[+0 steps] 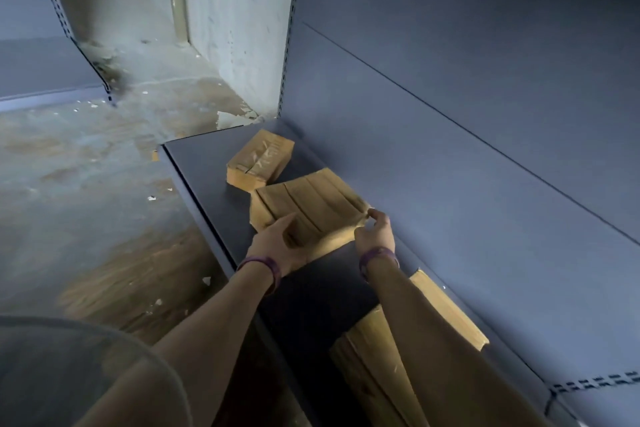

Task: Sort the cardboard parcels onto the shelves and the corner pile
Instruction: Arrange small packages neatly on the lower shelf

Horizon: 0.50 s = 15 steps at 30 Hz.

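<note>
A flat cardboard parcel (308, 206) lies on the dark shelf (204, 170), close to the back panel. My left hand (280, 243) lies against its near left edge with the fingers straight and the thumb apart. My right hand (375, 230) touches its near right corner, fingers loosely curled at the edge. A smaller taped parcel (259, 159) sits just beyond it near the shelf's far end. Under my right forearm a larger parcel (446, 308) lies on the same shelf.
The grey back panel (485, 114) rises right behind the parcels. The stained concrete floor (86, 184) spreads left of the shelf edge. Another low shelf (45, 94) stands at the far left, with a concrete wall corner (221, 28) between the two.
</note>
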### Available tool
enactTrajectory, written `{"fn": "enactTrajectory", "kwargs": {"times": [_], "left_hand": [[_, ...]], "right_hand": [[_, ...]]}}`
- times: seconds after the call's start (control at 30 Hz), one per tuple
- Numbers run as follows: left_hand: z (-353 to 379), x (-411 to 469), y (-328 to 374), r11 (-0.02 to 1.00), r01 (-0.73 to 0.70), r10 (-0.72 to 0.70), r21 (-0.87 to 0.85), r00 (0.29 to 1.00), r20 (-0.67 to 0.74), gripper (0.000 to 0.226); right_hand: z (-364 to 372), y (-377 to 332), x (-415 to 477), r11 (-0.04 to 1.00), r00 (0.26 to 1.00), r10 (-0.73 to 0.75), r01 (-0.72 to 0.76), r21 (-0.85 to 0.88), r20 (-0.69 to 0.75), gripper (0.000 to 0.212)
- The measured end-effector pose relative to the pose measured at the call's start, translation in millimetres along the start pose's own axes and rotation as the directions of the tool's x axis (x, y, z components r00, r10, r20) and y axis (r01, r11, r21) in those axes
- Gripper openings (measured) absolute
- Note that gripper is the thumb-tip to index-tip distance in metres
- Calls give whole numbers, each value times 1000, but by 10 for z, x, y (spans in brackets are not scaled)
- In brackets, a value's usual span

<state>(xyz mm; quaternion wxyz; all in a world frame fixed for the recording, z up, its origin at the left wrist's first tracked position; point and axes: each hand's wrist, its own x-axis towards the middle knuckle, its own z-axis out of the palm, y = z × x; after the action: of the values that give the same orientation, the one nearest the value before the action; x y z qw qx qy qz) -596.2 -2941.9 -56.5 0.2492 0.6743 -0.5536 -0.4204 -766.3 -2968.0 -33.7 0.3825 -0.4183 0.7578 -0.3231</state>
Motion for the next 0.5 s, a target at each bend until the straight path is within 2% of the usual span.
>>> {"fn": "enactTrajectory", "kwargs": {"times": [0.13, 0.27, 0.4, 0.5], "left_hand": [[7, -79, 16, 1000, 18, -19, -16, 996, -90, 62], [-129, -161, -119, 1000, 17, -19, -12, 989, -149, 56], [-335, -263, -234, 1000, -12, 7, -28, 985, -170, 52], [-392, -373, -237, 994, -22, -2, -107, 977, -214, 45]], "right_hand": [[-7, 10, -74, 998, 1000, 15, -15, 57, -4, 48], [-59, 89, -108, 999, 1000, 10, -10, 35, 15, 57], [-72, 187, -172, 997, 988, -28, 37, -62, 150, 75], [-59, 209, -301, 981, 969, -37, 82, -175, 244, 68]]}}
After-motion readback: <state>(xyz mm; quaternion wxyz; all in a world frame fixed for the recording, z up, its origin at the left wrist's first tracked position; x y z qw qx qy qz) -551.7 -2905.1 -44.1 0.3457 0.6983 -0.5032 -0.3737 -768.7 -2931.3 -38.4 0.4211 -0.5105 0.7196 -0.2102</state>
